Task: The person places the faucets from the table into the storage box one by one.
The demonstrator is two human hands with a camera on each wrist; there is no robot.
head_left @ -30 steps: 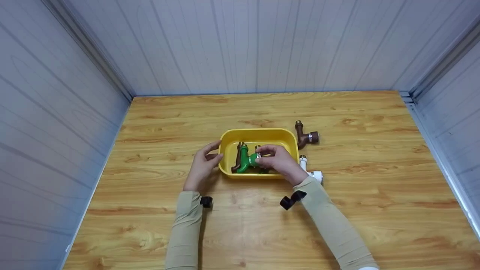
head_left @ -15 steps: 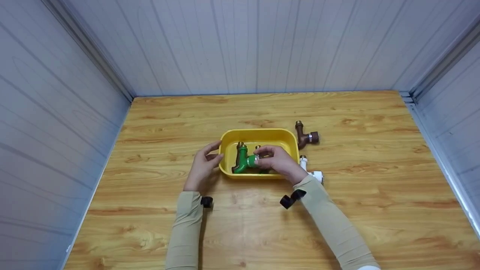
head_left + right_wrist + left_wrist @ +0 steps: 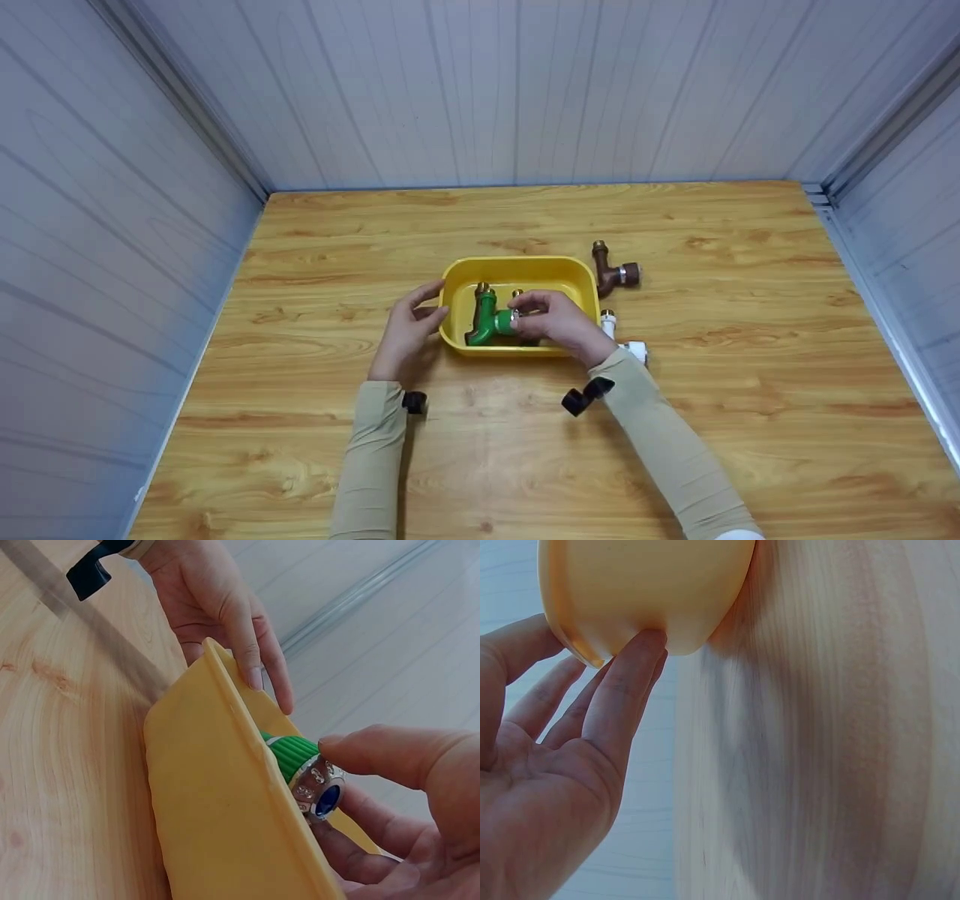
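Left hand (image 3: 407, 328) grips yellow tub (image 3: 525, 266) — right hand (image 3: 559, 322) pinches green tap (image 3: 486, 322) — between them.

From tray (image 3: 517, 270) centre: we have open worktop (image 3: 360, 247) at 10 through 1 o'clock, back wall (image 3: 480, 90) closing far end at 12. Lane at 6, between sleeves (image 3: 371, 465); black wrist devices (image 3: 576, 403) jut into it from both sides. Left hand (image 3: 409, 330) blocks rim at 9; right hand (image 3: 561, 322) crosses it at 4. Outside rim, we find brown tap (image 3: 606, 278) at 2, white tap (image 3: 636, 351) at 4, narrow gap between. Inside, green tap (image 3: 485, 324) bars 8; room toward 1.
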